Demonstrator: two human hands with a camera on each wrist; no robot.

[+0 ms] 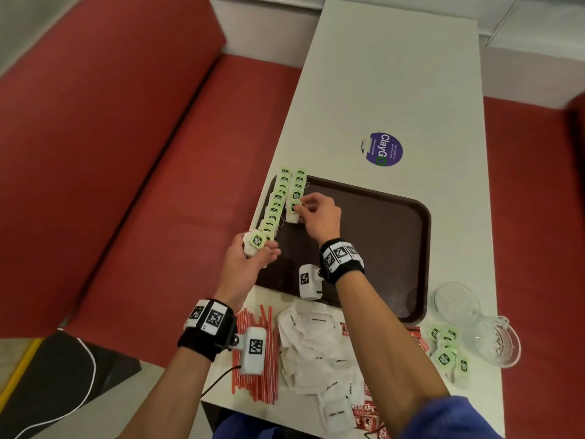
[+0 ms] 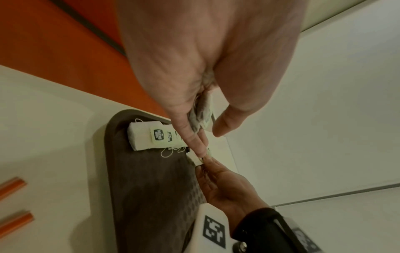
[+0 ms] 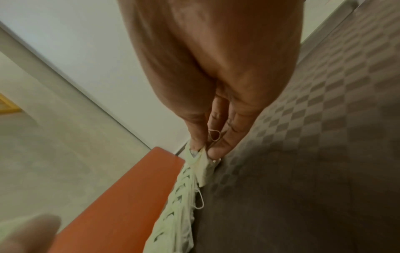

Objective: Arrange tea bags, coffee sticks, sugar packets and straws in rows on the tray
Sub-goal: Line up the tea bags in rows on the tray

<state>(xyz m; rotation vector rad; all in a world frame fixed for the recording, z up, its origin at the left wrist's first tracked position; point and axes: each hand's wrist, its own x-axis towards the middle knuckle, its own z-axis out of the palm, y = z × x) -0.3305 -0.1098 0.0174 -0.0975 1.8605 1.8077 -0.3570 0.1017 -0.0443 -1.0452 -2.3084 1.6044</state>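
The tea bag (image 1: 293, 213) is lying at the near end of the second row on the tray (image 1: 380, 217), long axis running near-to-far along that row; the right hand (image 1: 318, 217) is pinching it from its right side, fingers (image 3: 218, 145) clamped on the paper. The left hand (image 1: 250, 258), near-left, is gripping a spare stack of tea bags (image 1: 254, 243). The right wrist view is showing the string loop between the fingers; the head view is showing both rows and the unsorted piles on the bench (image 1: 395, 74).
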